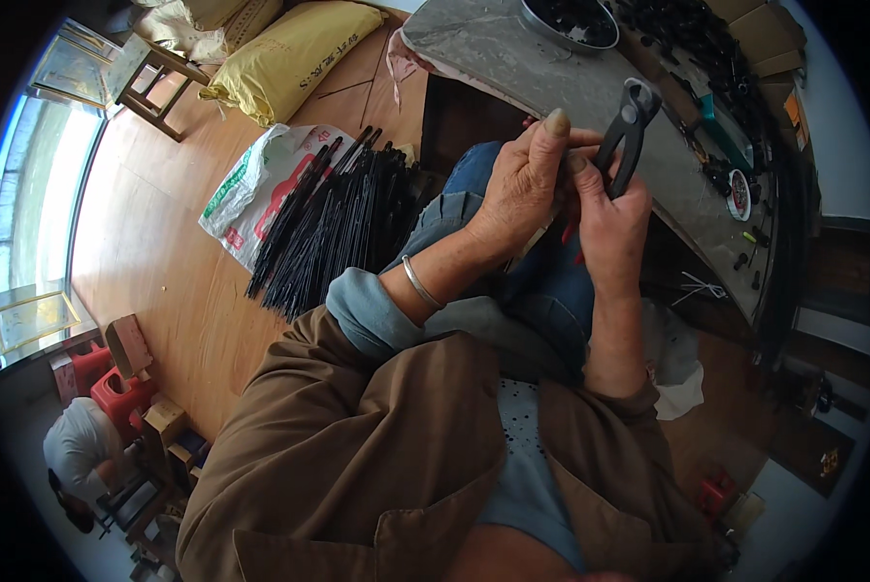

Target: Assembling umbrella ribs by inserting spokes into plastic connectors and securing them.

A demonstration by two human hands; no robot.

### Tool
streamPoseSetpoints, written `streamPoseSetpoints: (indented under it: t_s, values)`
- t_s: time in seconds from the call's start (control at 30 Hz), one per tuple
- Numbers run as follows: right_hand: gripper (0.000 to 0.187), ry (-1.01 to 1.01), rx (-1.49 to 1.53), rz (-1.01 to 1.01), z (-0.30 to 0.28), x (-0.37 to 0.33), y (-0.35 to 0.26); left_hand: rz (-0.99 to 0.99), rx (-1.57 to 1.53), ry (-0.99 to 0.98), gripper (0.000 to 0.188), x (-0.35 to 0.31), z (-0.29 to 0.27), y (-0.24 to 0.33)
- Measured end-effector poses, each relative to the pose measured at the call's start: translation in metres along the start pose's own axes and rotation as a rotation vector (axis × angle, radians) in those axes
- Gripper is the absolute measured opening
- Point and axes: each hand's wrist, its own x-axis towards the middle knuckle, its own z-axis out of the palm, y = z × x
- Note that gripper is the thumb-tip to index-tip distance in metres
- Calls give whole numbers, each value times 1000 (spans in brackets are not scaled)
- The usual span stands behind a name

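Note:
My right hand is closed around a pair of black end-cutting pincers, with their head pointing up and away from me. A bit of red shows below that hand, possibly part of the handles. Close beside it on the left, my left hand has its fingers curled and its thumb raised. Whatever those fingers hold, if anything, is hidden. Both hands are over my lap, in front of the edge of a grey table. A silver bangle circles my left wrist.
Long thin black rods lie bundled on a white printed sack on the floor to the left. Beyond are a yellow sack and a wooden stool. The table bears a round metal pan, black parts and a small bowl. Another person is at lower left.

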Motion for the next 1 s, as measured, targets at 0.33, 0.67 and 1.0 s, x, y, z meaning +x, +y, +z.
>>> streamPoseSetpoints:
  t_s: [0.33,0.67,1.0]
  values:
    - [36,-316,-151,90,-16,-19,-12,-43,36,42,66,5,-10,1]
    - [42,-718,252,625,-66,-19,-38,-111,74,88,71,10,-8,6]
    - [32,-714,333,783,-81,-20,-47,-116,208,-68,77,6,5,10]
